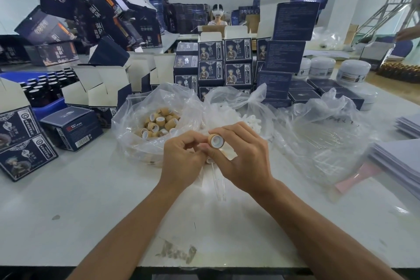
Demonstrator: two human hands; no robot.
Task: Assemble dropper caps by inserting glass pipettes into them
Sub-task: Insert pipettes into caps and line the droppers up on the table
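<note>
Glass tubes (219, 185) under the hands, faint and half hidden; right hand (245, 159) pinching a tan cap (216, 141) above the white worktop (91, 211), left hand (181, 159) curled, contents unclear; bag of caps (156, 124) behind; dark boxes (225, 57) stacked beyond.

1 head camera looks forward and down, close over the table (91, 211).

Two hands (184, 157), three white jars (353, 70).
</note>
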